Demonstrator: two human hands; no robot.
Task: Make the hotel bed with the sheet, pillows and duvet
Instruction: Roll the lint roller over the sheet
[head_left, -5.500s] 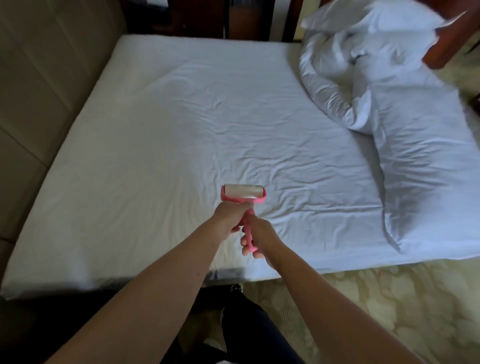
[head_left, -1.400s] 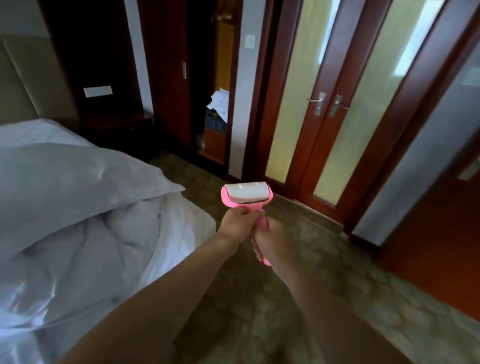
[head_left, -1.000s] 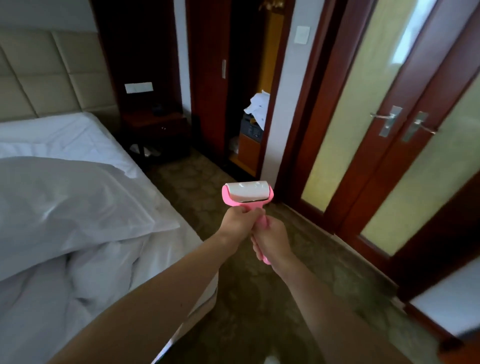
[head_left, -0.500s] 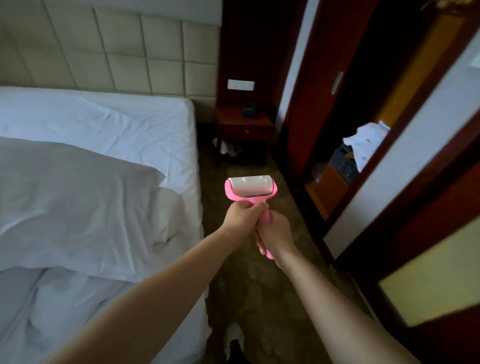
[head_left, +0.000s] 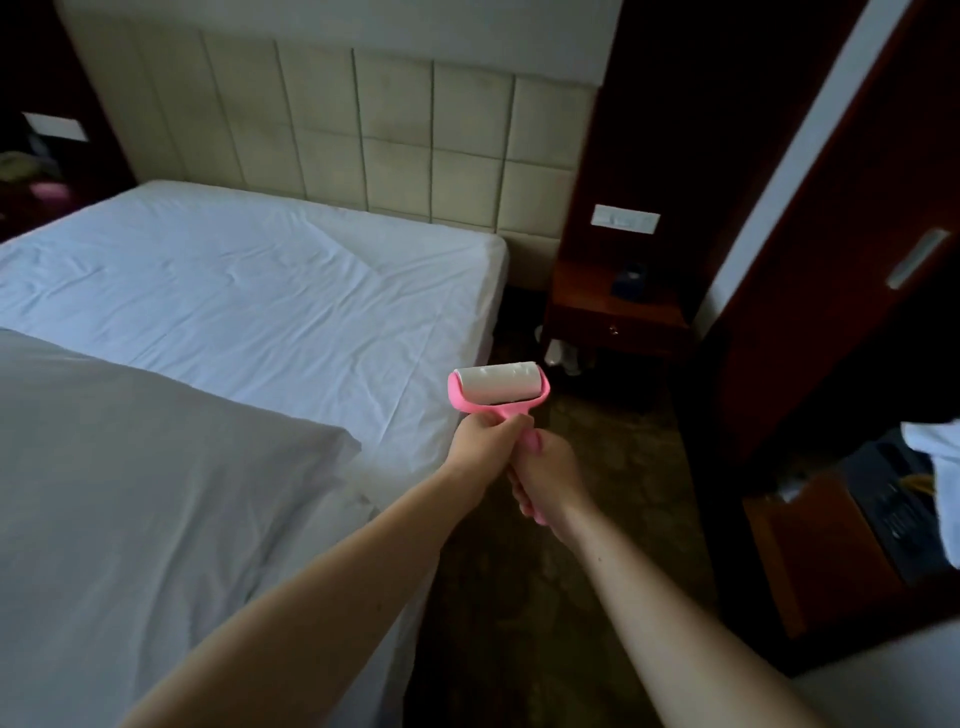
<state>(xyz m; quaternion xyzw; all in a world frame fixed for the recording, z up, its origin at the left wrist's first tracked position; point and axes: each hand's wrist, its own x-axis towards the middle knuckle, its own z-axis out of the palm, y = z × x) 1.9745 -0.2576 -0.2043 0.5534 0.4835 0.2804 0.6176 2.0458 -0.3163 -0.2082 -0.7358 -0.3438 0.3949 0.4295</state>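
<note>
left hand (head_left: 483, 447) – fingers wrapped tight round the neck of the roller (head_left: 497, 388), just under the drum.

right hand (head_left: 551, 475) – curled round the lower handle, touching the left hand; pink handle tip showing below the fist.

roller – pink frame, white drum; drum uppermost and roughly level; held in the air, seen against the bed's right edge, apart from the sheet.

sheet (head_left: 249, 291) – white, spread flat over the mattress up to the headboard (head_left: 395, 150); lightly creased; drawn down over the corner by the nightstand.

pillow (head_left: 130, 493) – white, large, lying on the bed at lower left; one corner pointing toward the hands.

duvet (head_left: 332, 525) – white folds under the pillow's near edge, possibly; hard to tell apart from the pillow in the dim light.

headboard – beige, padded, in square panels, upright behind the bed.

nightstand (head_left: 618, 312) – dark red wood, just beside the head of the bed; small dark box (head_left: 631, 278) on top; pale things on the shelf below, too dim to name.

switch plate (head_left: 626, 221) – white, on the dark panel above the nightstand.

carpet (head_left: 561, 597) – dark, patterned, between bed and door.

door (head_left: 831, 260) – dark red wood, long metal handle, at right.

cloth (head_left: 935, 467) – white, at the right edge, on a dark thing atop a low wooden unit.
</note>
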